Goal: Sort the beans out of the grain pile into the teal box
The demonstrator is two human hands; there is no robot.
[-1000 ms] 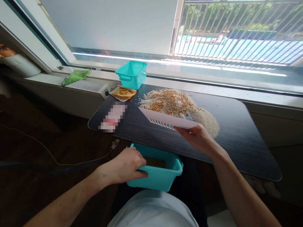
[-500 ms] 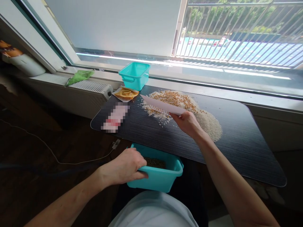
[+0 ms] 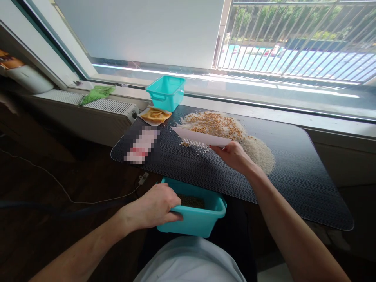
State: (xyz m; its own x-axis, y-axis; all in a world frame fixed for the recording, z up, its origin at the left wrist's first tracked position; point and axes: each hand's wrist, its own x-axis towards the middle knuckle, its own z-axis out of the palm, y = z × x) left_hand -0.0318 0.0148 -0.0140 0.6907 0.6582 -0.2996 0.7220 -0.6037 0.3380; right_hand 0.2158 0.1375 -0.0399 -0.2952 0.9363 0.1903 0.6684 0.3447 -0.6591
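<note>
My left hand (image 3: 163, 204) is closed on the near rim of a turquoise plastic bin (image 3: 190, 225), held at my lap below the table edge. Dark grain lies in its bottom. My right hand (image 3: 232, 154) grips one end of a pale sheet (image 3: 202, 137) with a row of slots along its near edge, perhaps card or thin plastic. The sheet is tilted over the near side of a spread heap of white rice-like grains and orange-yellow kernels (image 3: 216, 120). A few grains lie loose on the table just under the slotted edge.
The dark table (image 3: 296, 172) stands against the window sill. A second turquoise bin (image 3: 166, 94) is at its back left, near a yellow cloth-like item (image 3: 155, 115) and a blurred-out flat item (image 3: 142, 145). A green cloth (image 3: 98, 94) lies on the radiator; a cable (image 3: 67, 196) runs left.
My right hand has drawn the slotted sheet slightly toward me, uncovering more of the heap behind it. My left hand keeps its hold on the bin.
</note>
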